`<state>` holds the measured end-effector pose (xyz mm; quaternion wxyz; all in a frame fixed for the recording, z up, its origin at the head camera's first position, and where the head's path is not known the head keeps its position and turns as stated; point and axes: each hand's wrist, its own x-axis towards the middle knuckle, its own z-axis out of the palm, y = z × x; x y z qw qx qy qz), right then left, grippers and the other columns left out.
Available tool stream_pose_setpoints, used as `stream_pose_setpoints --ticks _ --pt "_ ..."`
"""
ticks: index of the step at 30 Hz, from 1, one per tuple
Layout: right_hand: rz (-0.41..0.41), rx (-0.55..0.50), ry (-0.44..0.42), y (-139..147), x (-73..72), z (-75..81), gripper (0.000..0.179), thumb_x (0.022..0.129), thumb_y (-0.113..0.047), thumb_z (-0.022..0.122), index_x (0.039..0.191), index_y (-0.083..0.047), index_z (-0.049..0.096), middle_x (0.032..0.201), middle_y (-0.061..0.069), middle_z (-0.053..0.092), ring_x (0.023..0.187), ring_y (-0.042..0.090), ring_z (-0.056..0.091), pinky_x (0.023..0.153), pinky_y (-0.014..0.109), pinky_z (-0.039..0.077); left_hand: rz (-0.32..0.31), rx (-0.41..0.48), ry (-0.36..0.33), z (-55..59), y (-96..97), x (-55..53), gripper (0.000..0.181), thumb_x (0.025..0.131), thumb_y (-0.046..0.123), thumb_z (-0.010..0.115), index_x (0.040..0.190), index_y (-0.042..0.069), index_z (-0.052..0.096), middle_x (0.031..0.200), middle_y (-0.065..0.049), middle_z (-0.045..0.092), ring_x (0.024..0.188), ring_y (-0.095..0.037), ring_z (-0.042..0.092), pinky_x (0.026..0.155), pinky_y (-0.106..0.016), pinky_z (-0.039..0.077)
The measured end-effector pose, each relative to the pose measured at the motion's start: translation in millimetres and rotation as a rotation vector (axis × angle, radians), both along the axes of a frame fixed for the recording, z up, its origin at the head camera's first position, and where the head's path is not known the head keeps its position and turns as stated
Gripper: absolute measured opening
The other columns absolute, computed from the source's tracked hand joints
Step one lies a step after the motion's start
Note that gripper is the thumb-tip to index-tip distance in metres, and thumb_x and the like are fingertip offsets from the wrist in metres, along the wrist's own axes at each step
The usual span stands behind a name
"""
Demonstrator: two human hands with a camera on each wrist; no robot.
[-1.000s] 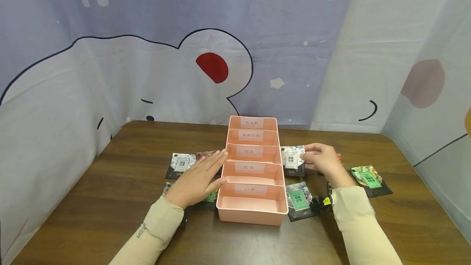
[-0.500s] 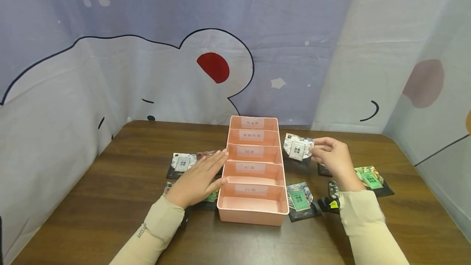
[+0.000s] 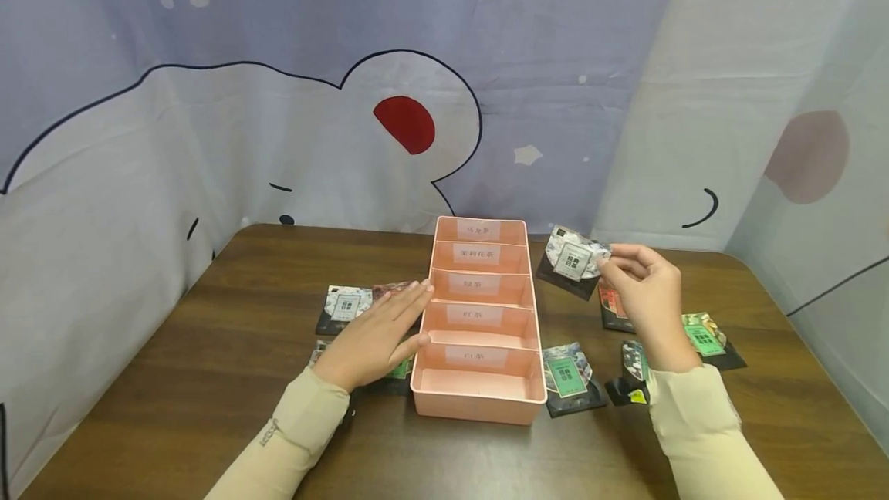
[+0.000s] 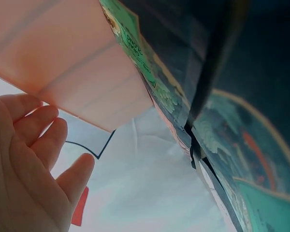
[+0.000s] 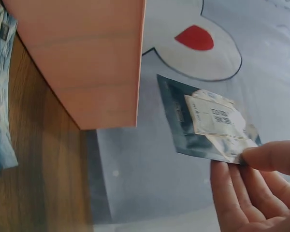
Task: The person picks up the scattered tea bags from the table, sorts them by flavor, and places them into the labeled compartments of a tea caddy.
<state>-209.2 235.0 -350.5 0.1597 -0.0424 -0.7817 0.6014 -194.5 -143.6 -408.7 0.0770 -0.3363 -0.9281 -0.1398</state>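
Note:
My right hand [image 3: 642, 288] pinches a tea packet [image 3: 572, 261] by its edge, thumb on the front face, raised above the table to the right of the pink divided box [image 3: 479, 413]. The packet has a white patterned top, a pale label and a dark lower part; the right wrist view shows the same packet [image 5: 208, 121] tilted. At the box's left rim lie the straight fingertips of my left hand [image 3: 375, 338], thumb spread apart. In the left wrist view those fingers [image 4: 48, 140] are straight beside the box wall [image 4: 87, 72]. Labelled compartments in the box look bare inside.
A green-labelled packet [image 3: 569, 380] lies right of the box. Further right are a red packet [image 3: 614, 307], a dark packet with a yellow tag [image 3: 635, 396] and another green-labelled one [image 3: 708, 338]. Left of the box, a white-labelled packet [image 3: 343, 305] and others sit partly under my left hand.
My right hand has lifted the white-labelled packet off the table, moving it up and slightly right, and tilted it. The red packet beneath now shows more. My left hand stays in place.

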Motion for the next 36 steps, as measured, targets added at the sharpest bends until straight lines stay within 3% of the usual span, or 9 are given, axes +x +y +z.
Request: stream_pose_setpoints --ticks 4,11,17,25,32,36 --pt "-0.002 -0.079 0.066 -6 5.5 3.8 0.023 0.093 -0.013 0.075 0.113 -0.005 0.069 0.093 -0.009 0.075 0.077 0.007 0.072 0.073 0.019 0.060 -0.002 -0.005 -0.002 1.6 0.1 0.5 0.069 0.105 0.043 0.050 0.160 0.007 0.029 0.166 -0.008 0.026 0.152 -0.028 0.027 0.124 -0.048 0.024" --pt "0.012 -0.037 0.143 -17 16.0 12.9 0.023 0.093 -0.013 0.076 0.113 -0.004 0.071 0.092 -0.008 0.076 0.077 0.007 0.073 0.072 0.020 0.060 -0.018 0.001 0.030 4.7 0.8 -3.1 0.067 0.105 0.041 0.050 0.159 0.006 0.032 0.166 -0.009 0.028 0.151 -0.029 0.028 0.123 -0.049 0.024" --pt "0.089 -0.109 0.200 -30 27.5 12.2 0.015 0.091 -0.001 0.073 0.105 0.004 0.070 0.085 -0.004 0.076 0.072 0.008 0.073 0.068 0.023 0.061 -0.021 -0.004 0.019 4.7 -0.1 -0.3 0.067 0.106 0.042 0.050 0.159 0.006 0.031 0.166 -0.008 0.027 0.152 -0.028 0.027 0.125 -0.046 0.020" --pt "0.167 -0.112 0.212 -43 39.3 6.1 0.016 0.090 0.005 0.072 0.105 0.010 0.067 0.084 -0.001 0.075 0.071 0.011 0.073 0.068 0.029 0.062 -0.013 -0.007 0.026 -0.1 -0.8 3.3 0.067 0.106 0.044 0.048 0.159 0.007 0.032 0.166 -0.007 0.027 0.153 -0.025 0.025 0.125 -0.044 0.019" --pt "0.223 0.052 0.259 -54 52.6 5.4 0.018 0.091 0.005 0.071 0.109 0.006 0.069 0.089 0.002 0.075 0.074 0.011 0.073 0.068 0.029 0.063 -0.019 -0.002 0.028 -0.9 -1.1 2.7 0.066 0.107 0.044 0.046 0.159 0.006 0.031 0.166 -0.007 0.026 0.153 -0.025 0.025 0.124 -0.047 0.022" --pt "0.273 0.071 0.308 -61 61.1 3.5 0.018 0.089 0.011 0.070 0.106 0.005 0.069 0.090 0.007 0.073 0.074 0.013 0.072 0.067 0.031 0.063 -0.024 -0.004 0.032 -0.8 -0.8 1.3 0.066 0.107 0.043 0.045 0.159 0.005 0.032 0.166 -0.008 0.027 0.152 -0.027 0.027 0.124 -0.047 0.022"
